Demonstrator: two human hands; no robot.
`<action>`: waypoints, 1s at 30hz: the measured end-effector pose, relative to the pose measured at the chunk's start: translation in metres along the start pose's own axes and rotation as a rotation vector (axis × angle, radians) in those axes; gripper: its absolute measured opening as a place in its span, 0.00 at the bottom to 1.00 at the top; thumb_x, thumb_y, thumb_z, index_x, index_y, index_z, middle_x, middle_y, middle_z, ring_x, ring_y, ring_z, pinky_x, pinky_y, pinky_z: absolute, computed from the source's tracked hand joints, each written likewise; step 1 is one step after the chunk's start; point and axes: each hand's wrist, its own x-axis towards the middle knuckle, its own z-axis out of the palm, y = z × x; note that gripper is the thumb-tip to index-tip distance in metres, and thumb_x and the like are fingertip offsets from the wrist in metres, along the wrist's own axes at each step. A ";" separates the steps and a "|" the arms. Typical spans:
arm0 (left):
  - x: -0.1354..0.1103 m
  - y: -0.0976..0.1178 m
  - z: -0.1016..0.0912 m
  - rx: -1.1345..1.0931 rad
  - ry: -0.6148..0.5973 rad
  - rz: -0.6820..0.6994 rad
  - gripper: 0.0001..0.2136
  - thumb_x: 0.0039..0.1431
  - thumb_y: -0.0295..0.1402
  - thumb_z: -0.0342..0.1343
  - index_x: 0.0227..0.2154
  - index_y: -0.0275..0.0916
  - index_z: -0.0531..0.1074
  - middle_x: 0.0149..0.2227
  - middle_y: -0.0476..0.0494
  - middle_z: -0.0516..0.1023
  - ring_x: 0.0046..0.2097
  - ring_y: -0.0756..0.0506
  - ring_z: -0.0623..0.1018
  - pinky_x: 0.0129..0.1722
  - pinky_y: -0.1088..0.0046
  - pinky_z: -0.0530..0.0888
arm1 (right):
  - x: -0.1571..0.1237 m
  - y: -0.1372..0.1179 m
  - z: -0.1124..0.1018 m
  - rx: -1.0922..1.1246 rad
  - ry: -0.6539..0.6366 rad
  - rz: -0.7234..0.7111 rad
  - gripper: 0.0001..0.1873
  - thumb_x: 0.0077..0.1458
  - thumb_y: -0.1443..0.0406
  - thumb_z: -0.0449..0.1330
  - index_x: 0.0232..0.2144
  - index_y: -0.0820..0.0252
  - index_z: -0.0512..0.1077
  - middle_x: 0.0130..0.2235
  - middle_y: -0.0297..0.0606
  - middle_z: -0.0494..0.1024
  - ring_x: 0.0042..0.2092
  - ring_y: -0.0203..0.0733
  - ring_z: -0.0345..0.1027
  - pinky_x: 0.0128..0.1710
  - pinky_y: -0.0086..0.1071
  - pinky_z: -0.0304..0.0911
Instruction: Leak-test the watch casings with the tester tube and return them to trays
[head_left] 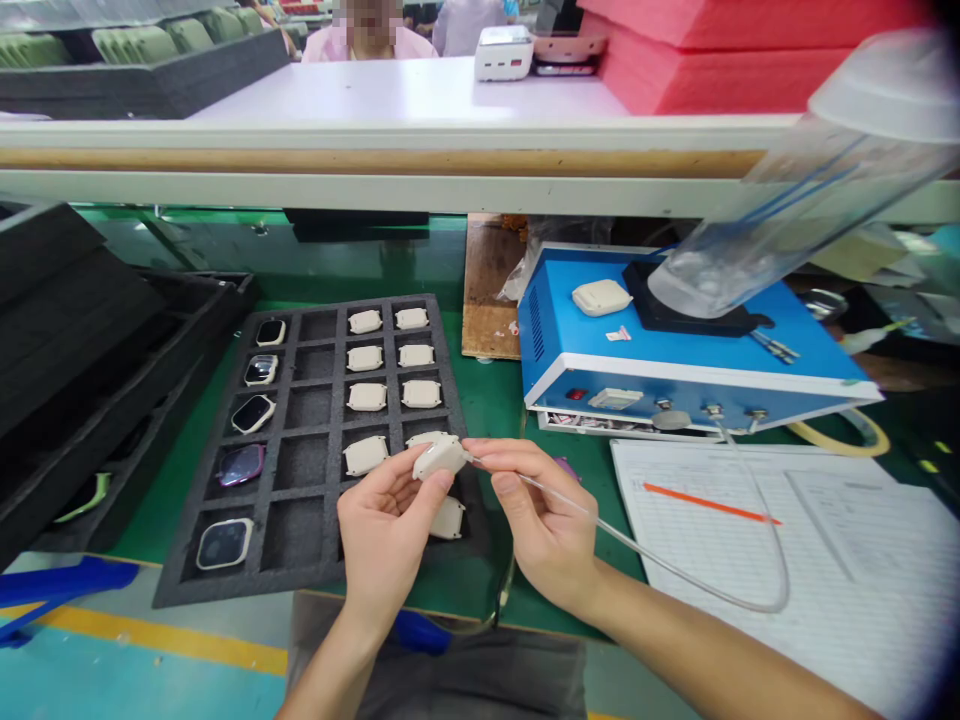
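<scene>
My left hand pinches a small cream watch case between thumb and fingers, just above the black foam tray. My right hand pinches the end of a thin clear tube and presses it to the case's right side. The tube loops right over the paper and back to the blue box. The tray holds several cream cases in its middle columns and several dark-screened watches in its left column.
The blue machine carries one cream case and a black fixture. A clear plastic bottle hangs at the upper right. Printed sheets with an orange pen lie right. Black foam trays are stacked left. A person sits beyond the shelf.
</scene>
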 end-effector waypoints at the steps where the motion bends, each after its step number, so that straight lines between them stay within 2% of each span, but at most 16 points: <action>1: 0.000 0.000 0.000 0.003 -0.001 0.003 0.13 0.49 0.30 0.74 0.40 0.37 0.86 0.38 0.40 0.88 0.40 0.40 0.88 0.43 0.72 0.85 | 0.000 0.000 0.000 -0.003 0.000 -0.002 0.12 0.68 0.72 0.58 0.45 0.52 0.80 0.47 0.40 0.84 0.51 0.43 0.81 0.51 0.37 0.77; 7: 0.000 0.002 0.001 0.033 0.001 0.034 0.12 0.49 0.30 0.73 0.39 0.37 0.86 0.39 0.40 0.88 0.38 0.41 0.88 0.41 0.74 0.85 | 0.000 -0.001 0.000 -0.031 0.004 -0.001 0.11 0.69 0.70 0.59 0.44 0.52 0.80 0.46 0.41 0.84 0.50 0.45 0.81 0.50 0.41 0.78; 14: 0.000 0.002 0.001 0.066 0.008 0.022 0.13 0.49 0.33 0.74 0.39 0.36 0.85 0.40 0.37 0.88 0.40 0.38 0.88 0.42 0.67 0.86 | 0.000 0.000 -0.001 -0.050 -0.011 0.011 0.10 0.69 0.69 0.58 0.44 0.52 0.79 0.46 0.42 0.84 0.51 0.46 0.80 0.51 0.43 0.77; 20: 0.002 0.003 0.001 0.063 0.016 0.044 0.14 0.47 0.34 0.75 0.37 0.37 0.86 0.39 0.38 0.88 0.38 0.39 0.88 0.40 0.73 0.85 | 0.004 0.000 0.001 -0.058 -0.008 -0.022 0.10 0.69 0.68 0.58 0.44 0.52 0.79 0.46 0.42 0.84 0.50 0.44 0.80 0.50 0.41 0.77; 26: 0.007 0.001 0.001 0.071 0.057 0.044 0.16 0.43 0.36 0.78 0.36 0.39 0.86 0.37 0.42 0.88 0.36 0.42 0.88 0.38 0.80 0.83 | 0.011 0.001 0.004 -0.066 0.005 -0.059 0.09 0.70 0.64 0.58 0.42 0.54 0.79 0.44 0.43 0.85 0.48 0.45 0.82 0.48 0.40 0.79; 30: 0.008 0.001 0.001 0.076 0.074 0.035 0.17 0.42 0.37 0.78 0.36 0.39 0.86 0.37 0.42 0.88 0.36 0.42 0.88 0.38 0.80 0.83 | 0.012 0.001 0.004 -0.040 0.015 -0.050 0.09 0.70 0.63 0.58 0.42 0.54 0.80 0.44 0.43 0.85 0.47 0.44 0.81 0.47 0.38 0.78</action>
